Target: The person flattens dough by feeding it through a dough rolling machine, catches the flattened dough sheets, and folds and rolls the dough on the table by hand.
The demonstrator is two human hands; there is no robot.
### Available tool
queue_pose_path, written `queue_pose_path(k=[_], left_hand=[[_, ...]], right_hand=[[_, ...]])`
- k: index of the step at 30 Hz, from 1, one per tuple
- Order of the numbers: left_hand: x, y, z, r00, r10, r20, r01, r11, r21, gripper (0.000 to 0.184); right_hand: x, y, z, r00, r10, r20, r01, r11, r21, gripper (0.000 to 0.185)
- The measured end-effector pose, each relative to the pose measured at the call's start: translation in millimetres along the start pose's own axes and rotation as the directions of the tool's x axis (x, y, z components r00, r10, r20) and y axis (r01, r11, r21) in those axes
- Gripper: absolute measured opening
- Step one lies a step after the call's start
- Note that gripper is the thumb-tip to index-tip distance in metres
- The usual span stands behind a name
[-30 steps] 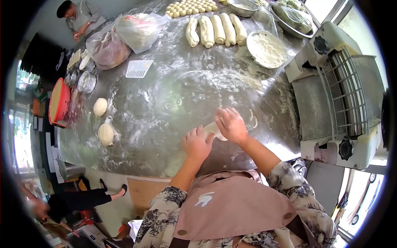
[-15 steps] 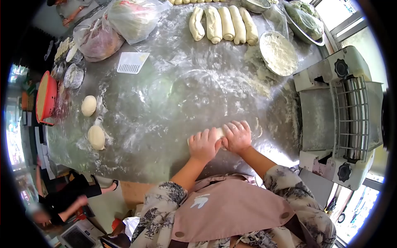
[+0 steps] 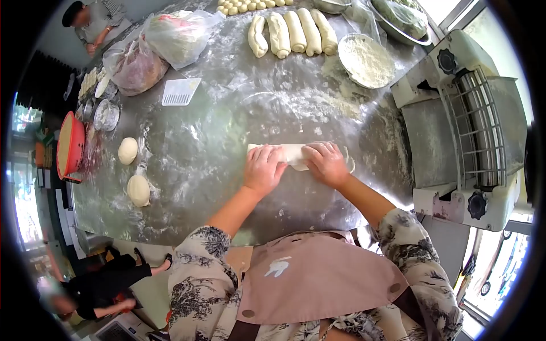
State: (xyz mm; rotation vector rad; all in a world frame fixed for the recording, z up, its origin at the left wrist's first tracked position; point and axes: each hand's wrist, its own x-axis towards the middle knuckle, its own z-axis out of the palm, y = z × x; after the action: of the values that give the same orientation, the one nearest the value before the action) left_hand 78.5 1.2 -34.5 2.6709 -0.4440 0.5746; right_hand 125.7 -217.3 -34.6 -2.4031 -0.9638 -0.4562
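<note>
A pale dough roll [image 3: 293, 154] lies crosswise on the floury metal table in front of me. My left hand [image 3: 264, 169] is curled over its left part, fingers on top and thumb towards the middle. Over the right part bends my right hand [image 3: 327, 163], its fingers resting along the far side. Between the two hands a stretch of the dough shows bare. A thin flap of dough [image 3: 351, 162] sticks out past my right hand. The undersides of both hands are hidden.
Several finished dough rolls [image 3: 297, 33] lie at the back beside a flour bowl [image 3: 367, 61]. A dough-sheeting machine [image 3: 472, 128] stands at the right. Two dough balls [image 3: 138, 190], a white scraper [image 3: 181, 92], plastic bags [image 3: 136, 67] and a red basin [image 3: 70, 146] are leftward. Other people are at the left.
My hands have moved apart and slightly away from my body along the dough roll, so more of it shows between them. The camera view has shifted a little.
</note>
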Motion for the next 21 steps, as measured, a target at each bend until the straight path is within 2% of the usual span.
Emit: queue_pose_path(k=[2, 3, 6, 7, 10, 13, 16, 17, 20, 21], left_hand=[[5.7, 21.5, -8.4, 0.984, -0.147, 0.098, 0.156, 0.983, -0.096, 0.033], [15.4, 29.1, -0.4, 0.972, -0.234, 0.007, 0.233, 0.967, -0.105, 0.031], [21.4, 20.9, 36.0, 0.962, -0.264, 0.076, 0.255, 0.96, 0.113, 0.032], [15.3, 17.7, 39.4, 0.971, -0.227, 0.081, 0.213, 0.965, 0.15, 0.036], [-8.4, 21.7, 15.0, 0.962, -0.186, 0.2, 0.176, 0.982, 0.066, 0.043], [-38.0, 16.9, 9.3, 0.982, -0.128, 0.137, 0.111, 0.986, 0.121, 0.051], [-26.0, 5.2, 12.8, 0.987, -0.126, 0.101, 0.11, 0.983, 0.147, 0.049], [-15.7, -0.7, 15.7, 0.988, -0.127, 0.083, 0.112, 0.979, 0.17, 0.045], [-4.2, -18.1, 26.9, 0.975, -0.19, 0.112, 0.186, 0.981, 0.049, 0.04], [3.6, -21.5, 27.5, 0.965, -0.212, 0.157, 0.201, 0.976, 0.081, 0.038]], right_hand=[[-4.1, -9.2, -13.0, 0.964, 0.154, 0.217, -0.159, 0.987, 0.006, 0.023], [3.5, -14.1, -7.3, 0.955, 0.22, 0.199, -0.206, 0.975, -0.088, 0.023], [8.0, -25.5, 35.8, 0.943, 0.332, -0.011, -0.328, 0.925, -0.191, 0.024], [7.6, -29.1, 30.5, 0.903, 0.401, 0.153, -0.378, 0.912, -0.158, 0.03], [-11.2, -37.4, 9.4, 0.969, 0.192, 0.153, -0.161, 0.968, -0.194, 0.036], [-36.6, -42.6, 5.8, 0.979, 0.1, 0.176, -0.054, 0.967, -0.247, 0.046], [-27.8, -34.9, 15.0, 0.977, 0.101, 0.189, -0.059, 0.974, -0.221, 0.047], [-20.5, -29.8, 20.8, 0.986, 0.094, 0.138, -0.064, 0.976, -0.208, 0.044], [-0.6, -16.3, 29.0, 0.989, 0.09, 0.119, -0.073, 0.987, -0.142, 0.039], [6.9, -12.3, 29.2, 0.991, 0.071, 0.111, -0.053, 0.986, -0.161, 0.036]])
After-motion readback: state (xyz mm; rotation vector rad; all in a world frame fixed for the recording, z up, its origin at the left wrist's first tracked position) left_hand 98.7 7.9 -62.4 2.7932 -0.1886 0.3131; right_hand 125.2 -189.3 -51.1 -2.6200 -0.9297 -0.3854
